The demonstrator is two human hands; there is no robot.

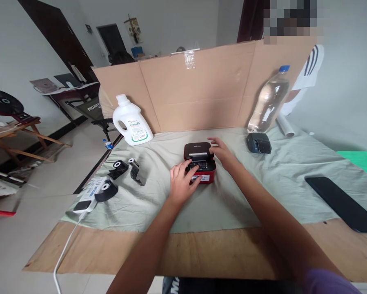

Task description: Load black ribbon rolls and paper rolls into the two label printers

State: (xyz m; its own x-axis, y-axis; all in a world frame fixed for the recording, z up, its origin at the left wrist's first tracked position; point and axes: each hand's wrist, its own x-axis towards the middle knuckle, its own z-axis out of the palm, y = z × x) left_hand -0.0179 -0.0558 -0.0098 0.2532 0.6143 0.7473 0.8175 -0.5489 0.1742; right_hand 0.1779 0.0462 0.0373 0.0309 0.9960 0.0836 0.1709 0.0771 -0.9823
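Observation:
A small red and black label printer [199, 160] sits in the middle of the pale green cloth [146, 204]. My left hand [182, 179] rests on its front left, fingers curled onto the dark top panel. My right hand [221, 152] lies against the printer's right side, fingers stretched along its upper edge. Neither hand lifts it. To the left lie two black roll holders with white cores [118, 168] [106, 190] and a black bracket part [136, 171].
A white detergent jug [131, 120] stands back left, a clear water bottle [269, 102] back right beside a dark small printer [258, 143]. A black phone [342, 203] lies at right. A white power strip [88, 198] sits at the left edge. A cardboard screen [201, 90] backs the table; a person stands behind it.

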